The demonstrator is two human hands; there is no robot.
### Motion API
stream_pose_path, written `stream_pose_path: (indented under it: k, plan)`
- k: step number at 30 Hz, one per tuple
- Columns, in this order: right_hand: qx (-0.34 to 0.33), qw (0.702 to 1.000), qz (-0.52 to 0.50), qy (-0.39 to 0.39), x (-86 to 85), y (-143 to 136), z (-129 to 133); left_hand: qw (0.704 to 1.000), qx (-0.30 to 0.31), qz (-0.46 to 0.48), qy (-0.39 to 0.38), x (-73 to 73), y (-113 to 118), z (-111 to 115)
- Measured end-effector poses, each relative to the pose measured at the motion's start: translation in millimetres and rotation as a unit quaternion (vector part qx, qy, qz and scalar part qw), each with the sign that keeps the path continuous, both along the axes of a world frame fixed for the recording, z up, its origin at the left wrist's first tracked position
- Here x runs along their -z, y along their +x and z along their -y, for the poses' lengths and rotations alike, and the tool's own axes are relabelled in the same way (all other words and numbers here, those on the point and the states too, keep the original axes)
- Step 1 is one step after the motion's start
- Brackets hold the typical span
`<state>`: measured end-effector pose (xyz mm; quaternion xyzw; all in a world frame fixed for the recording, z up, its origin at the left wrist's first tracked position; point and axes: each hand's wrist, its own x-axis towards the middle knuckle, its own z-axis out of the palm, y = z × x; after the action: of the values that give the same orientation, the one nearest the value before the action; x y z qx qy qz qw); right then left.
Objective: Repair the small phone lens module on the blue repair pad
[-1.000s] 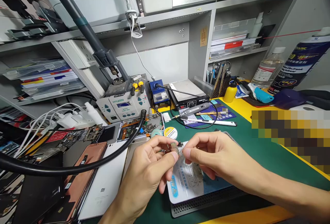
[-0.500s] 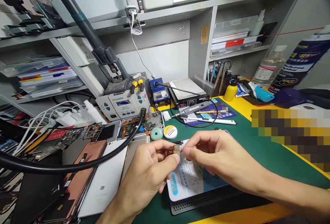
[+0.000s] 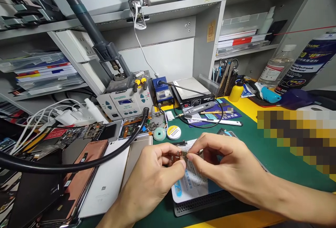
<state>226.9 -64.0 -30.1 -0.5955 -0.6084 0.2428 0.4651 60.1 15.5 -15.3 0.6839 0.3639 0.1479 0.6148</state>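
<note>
A small metallic and copper-coloured part (image 3: 177, 156) is pinched between the thumb and fingers of my left hand (image 3: 154, 173). My right hand (image 3: 223, 161) has its thumb and index finger closed at the part's right end, touching it; the fingertips hide much of that end. Both hands are held over a white and blue printed sheet (image 3: 193, 182), which lies on a dark perforated tray (image 3: 195, 202).
Phones (image 3: 103, 182) and circuit boards lie at the left, under a thick black hose (image 3: 105, 163). Behind the hands are round tins (image 3: 173, 132), a brush (image 3: 223, 121), a grey pen-like tool and a soldering unit (image 3: 162, 93). Bottles stand at the right.
My right fingertips have closed in on the part, which has turned slightly in my left hand. The camera view has shifted a little.
</note>
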Motion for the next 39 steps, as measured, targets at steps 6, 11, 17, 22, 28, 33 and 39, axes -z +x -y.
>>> stream_pose_path:
  k: [6,11,17,22,28,33,39]
  plan:
    - [-0.011,0.999,-0.024,-0.043,0.8,1.1,2.5,1.0,0.007,-0.007,0.005,-0.7,-0.8,1.5]
    - [-0.059,0.971,-0.179,-0.149,-2.4,4.7,0.4,1.0,0.01,0.01,-0.028,0.6,-2.3,1.2]
    - [-0.113,0.937,-0.256,-0.21,-7.4,7.0,-5.0,0.998,0.021,0.05,-0.044,3.2,-4.9,-1.1]
    - [-0.084,0.928,-0.309,-0.19,-2.1,9.9,-7.7,0.997,0.012,0.057,-0.052,1.1,-4.1,-0.1]
    - [-0.065,0.922,-0.348,-0.156,-1.8,9.4,-6.2,0.999,0.012,0.013,-0.037,-0.4,-2.6,3.8]
    - [-0.06,0.924,-0.341,-0.159,-3.3,8.3,-6.6,0.999,-0.01,0.027,-0.036,3.3,-2.5,4.5]
    - [-0.057,0.93,-0.325,-0.163,-4.1,7.2,-6.9,0.998,-0.018,0.043,-0.036,4.7,-0.5,4.8]
